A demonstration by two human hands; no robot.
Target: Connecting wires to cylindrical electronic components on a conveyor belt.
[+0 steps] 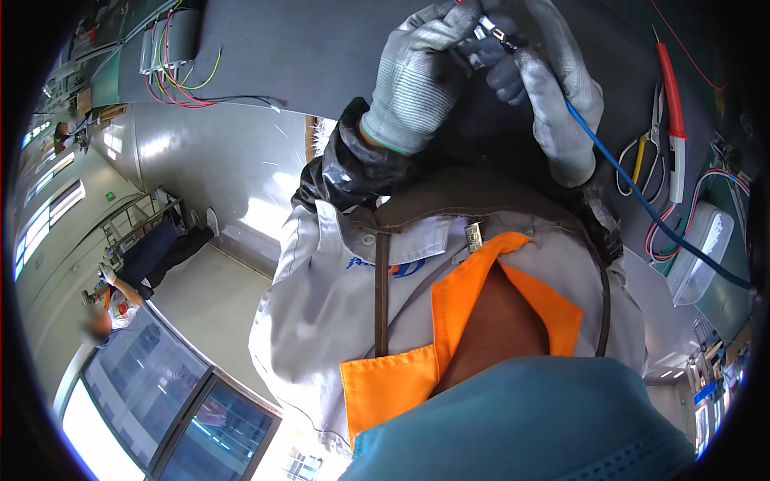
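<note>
Both my hands wear grey-white knitted gloves and meet at the top of the view, above a dark table [305, 56]. My left hand [421, 80] is closed, thumb and fingertips pinched at a small shiny metal piece [484, 29]. A speck of red shows at its fingertips, too little to name. In my right hand [561, 104], a blue cable [613, 160] is gripped near its dark end, which points at the metal piece. Whether the two touch cannot be made out. From the right hand the cable runs down to the right edge.
A grey box [183, 36] with red, black and yellow-green wires lies at the table's far left. At right are scissors [656, 120], a pointed red-and-white tool [672, 96], a clear plastic box [699, 255] and coiled wires [659, 240]. Another person [152, 264] is at far left.
</note>
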